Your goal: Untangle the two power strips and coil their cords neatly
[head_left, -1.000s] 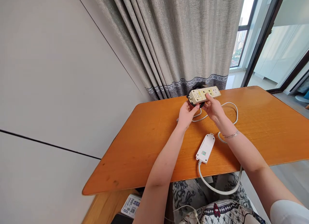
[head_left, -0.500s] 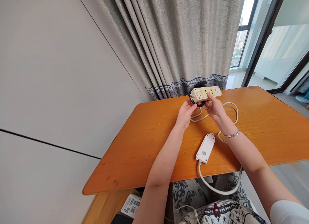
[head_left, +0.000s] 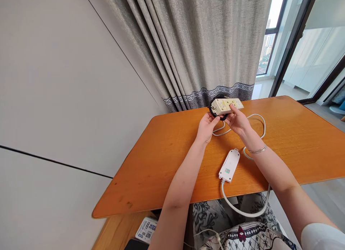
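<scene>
A cream power strip [head_left: 222, 105] with yellowish socket areas is held up over the far edge of the table. My right hand [head_left: 238, 121] grips it, thumb on the socket face and fingers beneath. Its black cord [head_left: 211, 107] is looped around behind the strip and below its left end. My left hand [head_left: 207, 127] pinches the cord's lower loop with thumb and fingers. Nearer me, a white power strip [head_left: 229, 166] lies face down with a QR sticker showing. Its white cord [head_left: 246, 214] droops over the table's front edge.
The orange wooden table [head_left: 161, 163] reaches from the white wall panel [head_left: 59, 99] to the right side. A grey curtain [head_left: 215, 41] hangs right behind it. White cable loops [head_left: 264, 126] lie beyond my right wrist. A printed box [head_left: 146, 229] sits below, at lower left.
The cream power strip and its looped black cord have shifted slightly left and tilted a little in my hands. The white power strip lies where it was.
</scene>
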Motion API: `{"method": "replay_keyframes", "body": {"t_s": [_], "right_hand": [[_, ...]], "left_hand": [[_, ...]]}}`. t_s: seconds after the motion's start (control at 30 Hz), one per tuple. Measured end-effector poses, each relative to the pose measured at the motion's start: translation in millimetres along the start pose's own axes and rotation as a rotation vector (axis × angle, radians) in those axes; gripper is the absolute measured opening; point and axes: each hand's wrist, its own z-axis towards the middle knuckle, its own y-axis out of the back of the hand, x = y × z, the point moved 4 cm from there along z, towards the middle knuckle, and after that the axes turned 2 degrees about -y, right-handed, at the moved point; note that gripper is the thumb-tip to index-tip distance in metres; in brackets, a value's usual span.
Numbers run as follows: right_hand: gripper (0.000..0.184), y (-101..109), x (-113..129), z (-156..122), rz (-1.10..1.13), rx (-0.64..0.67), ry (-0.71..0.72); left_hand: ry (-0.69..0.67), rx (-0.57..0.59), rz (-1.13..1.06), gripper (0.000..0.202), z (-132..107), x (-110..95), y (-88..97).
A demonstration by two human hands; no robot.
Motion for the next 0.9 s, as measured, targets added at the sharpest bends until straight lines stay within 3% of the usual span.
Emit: {"method": "replay_keyframes", "body": {"t_s": [0.13,0.27,0.4,0.53,0.6,0.7,0.8,0.9], "right_hand": [[0.039,3.5,0.1,4.9,-0.053,0.027,0.082],[0.048,23.5,15.2,19.7,-0.079,-0.096,0.308],[0.051,75.0,59.8,41.1,-0.226,-0.347,0.602],[0.055,148.3,108.0,45.9,-0.488,-0.781,0.795],[0.056,184.5,119.8,39.6,-0.555,-0.997,0.818],[0.054,230.5,120.0,30.0,-0.636,-1.203,0.713],[0.059,262.6,109.6,27.6,-0.719,-1.298,0.509],[0.063,278.1,99.9,33.0,-0.758,-1.289,0.407]], "left_hand": [[0.023,0.007,0.036,0.034,0.6,4.1,2.6],[0.107,0.022,0.145,0.040,-0.2,14.3,7.4],[0.178,0.156,0.231,0.042,-4.3,19.7,6.4],[0.165,0.271,0.331,0.035,-7.4,17.8,3.3],[0.174,0.313,0.362,0.035,-8.3,18.6,2.3],[0.188,0.394,0.409,0.038,-10.1,21.1,0.4],[0.209,0.483,0.496,0.043,-13.4,22.4,-1.8],[0.236,0.551,0.583,0.045,-17.0,21.8,-4.0]]}}
